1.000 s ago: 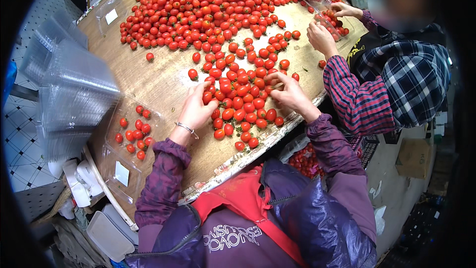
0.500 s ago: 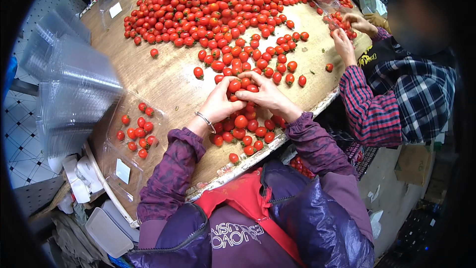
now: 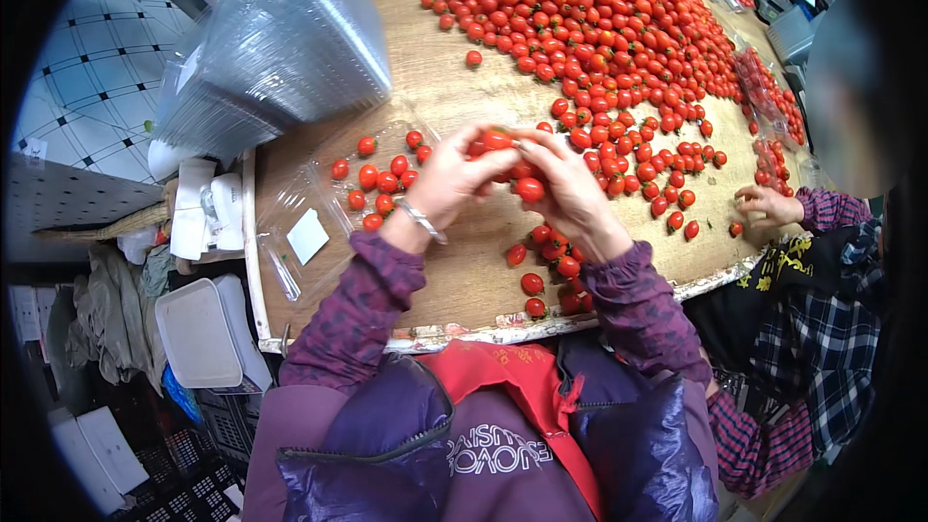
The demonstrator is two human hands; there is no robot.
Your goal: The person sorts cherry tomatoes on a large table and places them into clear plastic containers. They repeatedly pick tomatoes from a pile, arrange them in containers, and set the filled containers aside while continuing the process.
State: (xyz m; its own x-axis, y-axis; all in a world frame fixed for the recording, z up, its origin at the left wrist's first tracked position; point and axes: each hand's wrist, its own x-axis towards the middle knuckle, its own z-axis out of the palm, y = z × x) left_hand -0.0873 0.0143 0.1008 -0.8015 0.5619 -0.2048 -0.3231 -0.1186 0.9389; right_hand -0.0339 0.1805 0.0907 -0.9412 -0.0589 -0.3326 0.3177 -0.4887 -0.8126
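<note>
From the head view, I see both hands up off the tabletop [image 3: 464, 280], where half a second ago they were cupped over tomatoes lying on it. The left hand [image 3: 449, 179] and the right hand [image 3: 575, 188] now meet, fingers curled inward, with a few cherry tomatoes [image 3: 529, 189] held between them; how many, I can't tell, since the fingers hide some. The gaze has swung left too, and the hands have come closer to the clear plastic tray [image 3: 327, 195], so it looks to me as though one handful has been gathered up. The held fruit sits right against the fingers and the right palm. Just left of the left hand, loose tomatoes [image 3: 387, 182] lie in that tray, and beyond it, farther from the person, stands a stack of clear plastic containers [image 3: 275, 48]. Below the right hand, near its wrist, a small cluster of tomatoes [image 3: 556, 256] rests by the table edge. Past the right hand's fingertips spreads the big heap of tomatoes [image 3: 599, 29].
</note>
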